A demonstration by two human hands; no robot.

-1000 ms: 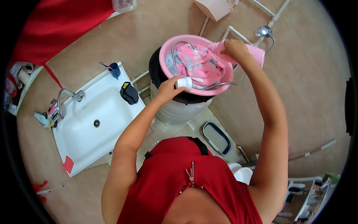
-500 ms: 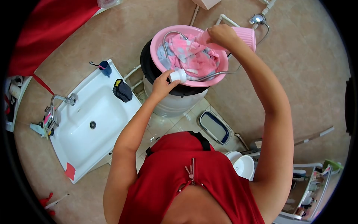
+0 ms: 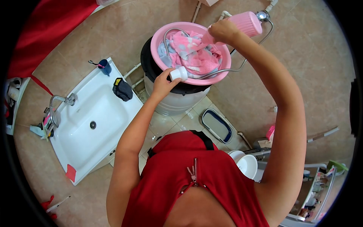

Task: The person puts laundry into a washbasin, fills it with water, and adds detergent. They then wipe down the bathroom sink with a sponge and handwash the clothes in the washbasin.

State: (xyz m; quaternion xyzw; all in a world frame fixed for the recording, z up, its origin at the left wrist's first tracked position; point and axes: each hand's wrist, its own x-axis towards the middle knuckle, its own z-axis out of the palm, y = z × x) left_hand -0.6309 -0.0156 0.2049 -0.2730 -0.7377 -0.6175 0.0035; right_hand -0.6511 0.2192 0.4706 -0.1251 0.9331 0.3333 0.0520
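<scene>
My right hand (image 3: 224, 31) grips a pink bottle (image 3: 248, 23) with a ribbed body. The bottle tilts, its base raised to the right and its neck end pointing down over the pink basin (image 3: 154, 48). Between the fingers and thumb of my left hand (image 3: 162, 85) is a white cap (image 3: 180, 73), close to the basin's near rim. Inside the basin lies a bunched pink, white and grey cloth (image 3: 207, 59). A metal shower hose (image 3: 236, 70) loops over the rim into it. My right hand partly hides the bottle's neck.
The basin sits on a large black-rimmed drum (image 3: 172, 104). To the left is a white sink (image 3: 113, 125) with a dark cup (image 3: 105, 67) and a black pouch-like item (image 3: 122, 90). A collapsible tub (image 3: 217, 125) lies on the floor, near white buckets (image 3: 248, 166).
My right hand has lifted the bottle's base a little upward and right, tilting the bottle more steeply. My left hand keeps the cap near the rim. The view has shifted slightly.
</scene>
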